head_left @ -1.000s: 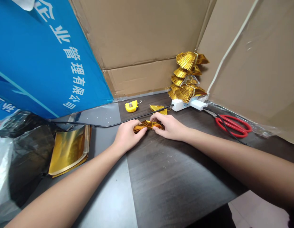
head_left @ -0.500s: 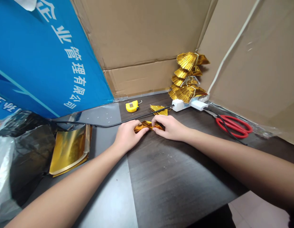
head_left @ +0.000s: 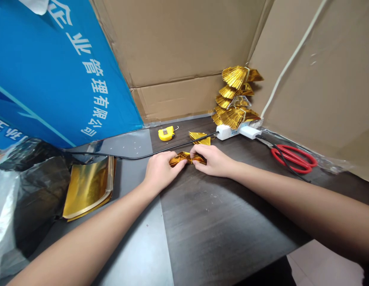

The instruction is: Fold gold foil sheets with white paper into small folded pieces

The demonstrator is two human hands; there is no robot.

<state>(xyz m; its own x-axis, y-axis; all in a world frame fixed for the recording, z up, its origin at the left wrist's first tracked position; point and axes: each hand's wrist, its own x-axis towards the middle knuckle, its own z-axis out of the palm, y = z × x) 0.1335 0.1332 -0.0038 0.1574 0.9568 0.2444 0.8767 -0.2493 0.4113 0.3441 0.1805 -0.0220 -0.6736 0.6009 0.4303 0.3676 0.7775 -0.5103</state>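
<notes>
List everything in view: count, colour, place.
Pinched foil bundle: one, gold, between hands
Folded foil triangle: one, gold, behind hands
Pleated foil fans: about four, gold, rear corner
Tape measure: one, yellow, rear table
Power strip: one, white, by fans
Scissors: one, red, right
Foil sheet stack: one, gold, left
Plastic bag: one, black, far left
Printed banner: one, blue, upper left
Cardboard walls: two, brown, behind
Left hand: one, on bundle
Right hand: one, on bundle

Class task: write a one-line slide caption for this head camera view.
Left hand and right hand pinch a folded gold foil piece on a dark desk, fringed gold foil bundles behind.
</notes>
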